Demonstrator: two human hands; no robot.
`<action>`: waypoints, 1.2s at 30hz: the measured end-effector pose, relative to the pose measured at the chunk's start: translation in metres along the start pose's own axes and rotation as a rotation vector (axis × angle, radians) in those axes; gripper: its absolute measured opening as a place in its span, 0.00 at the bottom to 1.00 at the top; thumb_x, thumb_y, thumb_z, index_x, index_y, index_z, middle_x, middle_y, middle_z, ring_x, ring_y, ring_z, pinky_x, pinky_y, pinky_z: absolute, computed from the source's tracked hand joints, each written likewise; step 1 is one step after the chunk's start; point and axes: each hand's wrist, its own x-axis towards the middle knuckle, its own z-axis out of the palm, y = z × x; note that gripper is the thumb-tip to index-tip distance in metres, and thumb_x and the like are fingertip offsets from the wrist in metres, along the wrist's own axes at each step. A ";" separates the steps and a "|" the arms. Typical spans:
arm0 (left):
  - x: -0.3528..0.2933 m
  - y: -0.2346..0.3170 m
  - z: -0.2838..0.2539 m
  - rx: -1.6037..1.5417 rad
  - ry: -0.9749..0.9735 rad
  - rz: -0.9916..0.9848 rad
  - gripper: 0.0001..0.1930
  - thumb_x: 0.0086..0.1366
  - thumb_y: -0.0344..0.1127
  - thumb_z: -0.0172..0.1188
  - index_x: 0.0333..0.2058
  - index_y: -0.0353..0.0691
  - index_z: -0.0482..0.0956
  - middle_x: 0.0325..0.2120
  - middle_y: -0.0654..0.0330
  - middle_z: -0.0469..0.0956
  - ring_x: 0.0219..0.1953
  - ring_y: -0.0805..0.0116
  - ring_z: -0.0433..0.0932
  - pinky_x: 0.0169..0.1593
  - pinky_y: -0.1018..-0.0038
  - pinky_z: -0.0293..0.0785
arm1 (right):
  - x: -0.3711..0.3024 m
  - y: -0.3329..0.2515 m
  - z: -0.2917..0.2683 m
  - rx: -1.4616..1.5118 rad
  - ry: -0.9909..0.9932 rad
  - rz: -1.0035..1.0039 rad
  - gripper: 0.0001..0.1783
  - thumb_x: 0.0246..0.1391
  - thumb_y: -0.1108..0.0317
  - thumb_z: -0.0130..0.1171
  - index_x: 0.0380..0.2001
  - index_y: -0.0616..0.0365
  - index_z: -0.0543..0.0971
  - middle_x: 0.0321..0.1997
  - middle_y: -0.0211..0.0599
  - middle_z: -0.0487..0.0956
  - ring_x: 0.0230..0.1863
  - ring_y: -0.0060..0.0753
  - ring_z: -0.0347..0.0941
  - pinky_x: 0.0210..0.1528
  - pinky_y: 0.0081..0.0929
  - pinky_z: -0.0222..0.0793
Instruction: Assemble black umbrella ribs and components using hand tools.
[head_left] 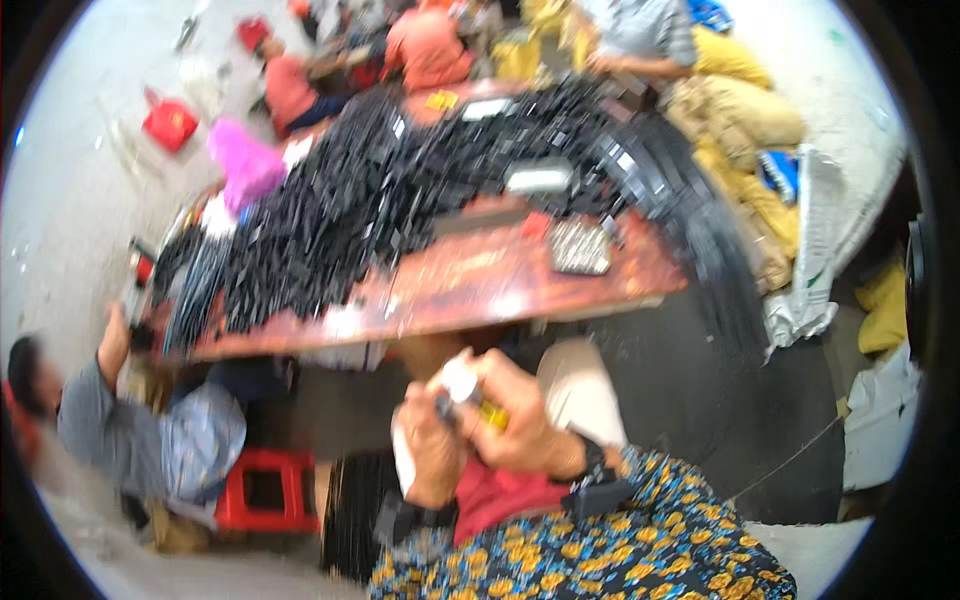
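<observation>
- Both hands raised close together over the lap, near edge of the scene, just below the front edge of the tabletop.
- Left hand curled shut around a small white object, thumb and fingers wrapped about its lower part; a white cloth or paper hangs beneath the palm.
- Right hand closed over the same object from the right, fingers bent and pressing; a yellow piece peeps out between the two hands, touching both.
- Exact kind of the white object impossible to tell: blur too heavy.
- Best done with the left hand as steady anchor and the right hand doing the fine work, grip kept short near the yellow piece so nothing slips.
- Worth keeping the pair low over the lap, so a dropped part lands on the patterned clothing and not on the floor.
- Wrists kept close, elbows tucked; wrist straps dark on both forearms.
- Far across the tabletop, a great heap of black parts, with a small grey tray at its right and near side.
- Left and near, a seated person on a red stool, apart from the hands.
- Far side, more people at the heap; sacks to the right.
</observation>
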 end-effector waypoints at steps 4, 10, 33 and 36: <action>-0.001 0.003 -0.003 -0.108 -0.083 -0.050 0.34 0.68 0.64 0.41 0.50 0.34 0.72 0.47 0.56 0.75 0.44 0.67 0.76 0.47 0.71 0.74 | 0.002 -0.004 -0.002 0.085 -0.011 0.000 0.14 0.48 0.79 0.59 0.41 0.62 0.76 0.37 0.45 0.74 0.38 0.47 0.72 0.41 0.33 0.69; -0.004 0.009 -0.004 -0.093 0.023 -0.165 0.29 0.67 0.66 0.42 0.37 0.44 0.74 0.15 0.72 0.66 0.14 0.82 0.59 0.17 0.83 0.50 | 0.008 0.002 -0.005 -0.006 -0.184 0.034 0.13 0.54 0.69 0.60 0.44 0.58 0.76 0.37 0.36 0.78 0.39 0.42 0.71 0.43 0.33 0.65; 0.000 0.032 -0.029 -0.094 0.044 -0.204 0.46 0.62 0.75 0.35 0.46 0.32 0.78 0.07 0.71 0.56 0.11 0.79 0.50 0.18 0.78 0.47 | 0.016 0.002 -0.036 -0.813 -0.700 0.033 0.13 0.44 0.66 0.63 0.34 0.55 0.73 0.29 0.36 0.76 0.33 0.40 0.76 0.30 0.37 0.71; -0.005 0.034 -0.023 -0.082 0.098 -0.251 0.46 0.61 0.75 0.38 0.44 0.29 0.77 0.10 0.71 0.60 0.12 0.81 0.52 0.18 0.80 0.46 | 0.018 -0.007 -0.026 -0.855 -0.699 -0.004 0.12 0.43 0.68 0.62 0.33 0.54 0.73 0.27 0.35 0.75 0.32 0.39 0.76 0.30 0.37 0.71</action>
